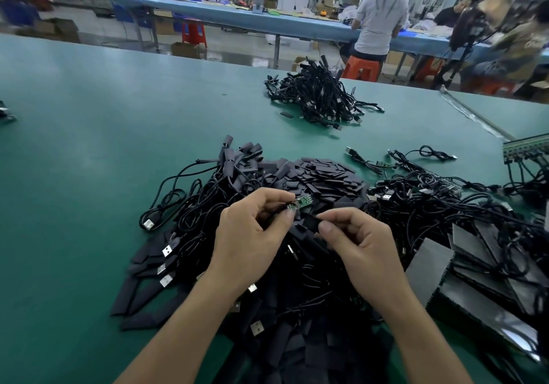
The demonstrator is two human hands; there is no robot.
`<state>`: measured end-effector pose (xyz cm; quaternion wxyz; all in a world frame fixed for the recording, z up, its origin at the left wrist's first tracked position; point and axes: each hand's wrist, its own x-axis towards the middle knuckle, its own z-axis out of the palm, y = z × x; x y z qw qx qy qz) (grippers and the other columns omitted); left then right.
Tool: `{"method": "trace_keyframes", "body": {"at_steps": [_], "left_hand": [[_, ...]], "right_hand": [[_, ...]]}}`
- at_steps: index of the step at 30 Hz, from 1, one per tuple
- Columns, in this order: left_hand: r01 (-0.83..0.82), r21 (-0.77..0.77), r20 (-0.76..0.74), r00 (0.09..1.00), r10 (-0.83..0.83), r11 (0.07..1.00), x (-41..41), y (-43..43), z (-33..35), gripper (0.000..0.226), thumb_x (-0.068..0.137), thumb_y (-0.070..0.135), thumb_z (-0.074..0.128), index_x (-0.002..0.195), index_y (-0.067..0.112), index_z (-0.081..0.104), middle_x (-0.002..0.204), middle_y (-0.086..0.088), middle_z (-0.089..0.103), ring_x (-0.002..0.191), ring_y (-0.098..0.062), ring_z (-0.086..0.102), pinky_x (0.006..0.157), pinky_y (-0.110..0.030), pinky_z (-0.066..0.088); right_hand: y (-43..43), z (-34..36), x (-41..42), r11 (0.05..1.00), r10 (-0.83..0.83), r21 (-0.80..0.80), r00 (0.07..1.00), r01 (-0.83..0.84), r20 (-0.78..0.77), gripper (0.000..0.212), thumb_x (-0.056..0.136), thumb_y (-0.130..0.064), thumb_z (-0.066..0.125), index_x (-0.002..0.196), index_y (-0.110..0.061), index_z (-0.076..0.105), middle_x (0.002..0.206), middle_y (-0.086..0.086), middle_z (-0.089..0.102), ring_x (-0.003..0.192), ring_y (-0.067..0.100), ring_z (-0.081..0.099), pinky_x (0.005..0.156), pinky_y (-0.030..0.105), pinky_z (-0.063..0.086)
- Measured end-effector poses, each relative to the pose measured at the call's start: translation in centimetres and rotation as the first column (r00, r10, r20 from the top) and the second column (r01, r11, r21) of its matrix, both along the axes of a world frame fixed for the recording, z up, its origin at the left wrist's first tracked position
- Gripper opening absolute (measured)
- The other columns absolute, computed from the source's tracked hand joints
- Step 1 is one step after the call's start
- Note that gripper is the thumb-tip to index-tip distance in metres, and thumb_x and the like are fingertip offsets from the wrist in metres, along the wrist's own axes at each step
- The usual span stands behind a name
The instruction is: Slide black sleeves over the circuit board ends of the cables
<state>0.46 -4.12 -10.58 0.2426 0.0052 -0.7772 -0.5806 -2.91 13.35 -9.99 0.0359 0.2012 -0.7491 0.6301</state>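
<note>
Lining up the parts near frame centre, the left hand (252, 235) is pinching the green circuit board (301, 201) in its fingers while the right hand (356, 241) is gripping a black sleeve (310, 221) just below it; next, the sleeve's mouth probably needs aiming at the board's tip.

The fingers (288, 215) of the left hand (252, 244) cover the near end of the circuit board (303, 201). The black sleeve (310, 223) in the right hand (359, 245) merges with the dark pile (297, 339) beneath, its opening unreadable. The bottom edge cuts off both forearms (184, 333)
</note>
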Motion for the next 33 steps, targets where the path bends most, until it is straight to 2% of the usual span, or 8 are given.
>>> {"method": "trace_keyframes", "body": {"at_steps": [3, 6, 11, 15, 19, 24, 29, 33], "left_hand": [[0.028, -0.02, 0.019, 0.999, -0.027, 0.999, 0.1, 0.0, 0.1, 0.019, 0.082, 0.035, 0.07, 0.101, 0.039, 0.07, 0.091, 0.016, 0.074, 0.087, -0.012, 0.072, 0.079, -0.045, 0.06], [0.052, -0.041, 0.036, 0.998, -0.051, 0.998, 0.3, 0.0, 0.3, 0.025, 0.075, 0.046, 0.071, 0.099, 0.041, 0.07, 0.09, 0.015, 0.075, 0.085, -0.012, 0.072, 0.08, -0.045, 0.059], [0.025, -0.067, 0.03, 0.999, -0.023, 0.997, 0.2, 0.1, 0.3, 0.024, 0.075, 0.037, 0.075, 0.097, 0.043, 0.069, 0.087, 0.019, 0.074, 0.086, -0.004, 0.071, 0.082, -0.041, 0.059], [0.033, -0.061, 0.042, 0.999, -0.031, 0.998, 0.1, 0.2, 0.1, 0.025, 0.072, 0.051, 0.07, 0.097, 0.046, 0.069, 0.089, 0.019, 0.074, 0.087, -0.004, 0.071, 0.083, -0.043, 0.059], [0.029, -0.058, 0.04, 0.999, -0.027, 0.998, 0.0, 0.1, 0.2, 0.027, 0.072, 0.053, 0.068, 0.097, 0.046, 0.069, 0.089, 0.018, 0.074, 0.088, -0.004, 0.072, 0.083, -0.043, 0.059], [0.026, -0.077, 0.063, 0.998, -0.022, 0.997, 0.0, 0.2, 0.2, 0.027, 0.072, 0.056, 0.067, 0.098, 0.048, 0.068, 0.089, 0.019, 0.074, 0.088, -0.006, 0.072, 0.082, -0.044, 0.059], [0.0, -0.075, 0.054, 0.999, 0.004, 0.997, 0.0, 0.1, 0.2, 0.022, 0.077, 0.042, 0.072, 0.099, 0.044, 0.069, 0.089, 0.02, 0.073, 0.087, -0.004, 0.071, 0.082, -0.042, 0.059], [-0.031, -0.064, 0.016, 0.999, 0.033, 0.997, -0.1, 0.0, 0.0, 0.023, 0.086, 0.02, 0.076, 0.097, 0.039, 0.07, 0.088, 0.019, 0.073, 0.084, -0.005, 0.07, 0.078, -0.036, 0.06]], "right_hand": [[-0.2, -0.3, 0.2, 0.998, 0.042, 0.038, 0.999, -0.041, -0.025, 0.024, 0.09, -0.003, 0.068, 0.094, -0.025, 0.074, 0.079, 0.0, 0.072, 0.074, 0.019, 0.067, 0.067, 0.024, 0.054], [-0.5, -0.6, 0.4, 0.998, 0.057, 0.042, 0.998, -0.055, -0.038, 0.026, 0.09, -0.001, 0.067, 0.094, -0.026, 0.074, 0.083, -0.003, 0.073, 0.076, 0.013, 0.068, 0.07, 0.02, 0.053], [-0.5, -0.6, 0.6, 0.998, 0.058, 0.04, 0.997, -0.056, -0.052, 0.028, 0.084, -0.009, 0.077, 0.099, -0.033, 0.075, 0.089, -0.012, 0.074, 0.081, 0.007, 0.07, 0.071, 0.015, 0.051], [-0.9, -1.0, 0.7, 0.987, -0.02, 0.156, 0.988, 0.044, -0.155, 0.037, 0.075, -0.015, 0.085, 0.104, -0.036, 0.076, 0.092, -0.017, 0.072, 0.091, 0.01, 0.069, 0.079, 0.025, 0.054], [-1.1, -0.9, 0.6, 0.954, -0.064, 0.256, 0.938, 0.158, -0.342, 0.035, 0.076, -0.021, 0.085, 0.107, -0.035, 0.075, 0.084, -0.021, 0.066, 0.084, 0.01, 0.063, 0.074, 0.023, 0.049], [-1.1, -0.8, 0.6, 0.967, -0.088, 0.201, 0.946, 0.156, -0.312, 0.025, 0.076, -0.037, 0.075, 0.101, -0.032, 0.078, 0.088, -0.019, 0.07, 0.086, 0.009, 0.066, 0.073, 0.035, 0.055], [-0.7, -1.2, 0.2, 0.91, -0.09, 0.357, 0.941, 0.211, -0.326, 0.018, 0.079, -0.042, 0.077, 0.096, -0.034, 0.078, 0.084, -0.023, 0.066, 0.089, 0.003, 0.056, 0.079, 0.028, 0.047], [-0.5, -1.4, 0.0, 0.803, -0.117, 0.527, 0.941, 0.278, -0.317, 0.04, 0.082, -0.061, 0.061, 0.106, -0.032, 0.075, 0.095, -0.019, 0.06, 0.097, 0.006, 0.047, 0.088, 0.03, 0.042]]}}
